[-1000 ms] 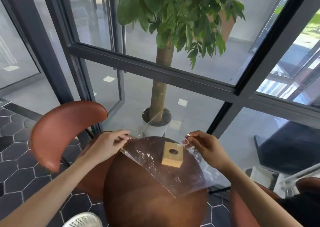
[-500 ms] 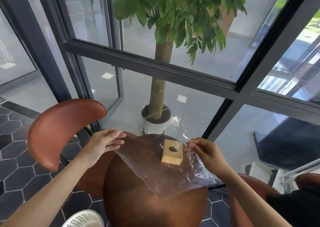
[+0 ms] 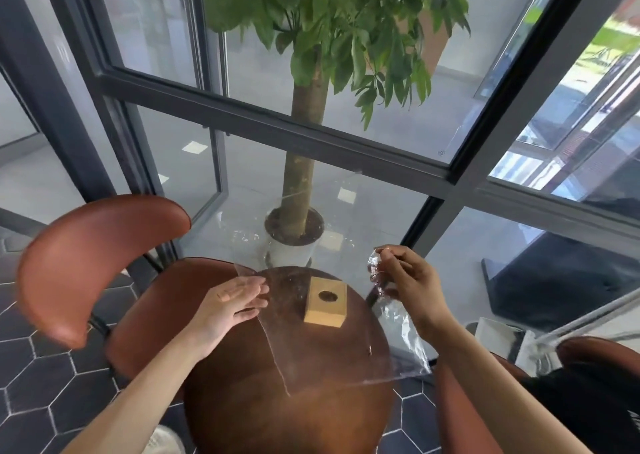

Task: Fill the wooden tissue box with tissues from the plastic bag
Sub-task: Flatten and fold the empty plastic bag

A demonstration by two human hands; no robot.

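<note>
On the round brown surface (image 3: 294, 419), the left hand's (image 3: 230, 306) fingers (image 3: 254, 289) lie flat and spread on the clear plastic bag (image 3: 311, 356), gripping nothing. The right hand's (image 3: 410, 287) fingers (image 3: 391, 256) pinch the bag's crumpled right edge, lifted. The wooden tissue box (image 3: 326, 302) sits under the film at the far side, round hole facing up, long axis running near-to-far.

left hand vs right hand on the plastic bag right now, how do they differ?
The left hand lies flat with fingers stretched out on the plastic bag at the table's left edge; the right hand is raised and pinches a crumpled part of the bag between its fingertips. The left sits lower, beside the wooden tissue box; the right is above the table's right edge. Both are bare and touch the same bag.
</note>
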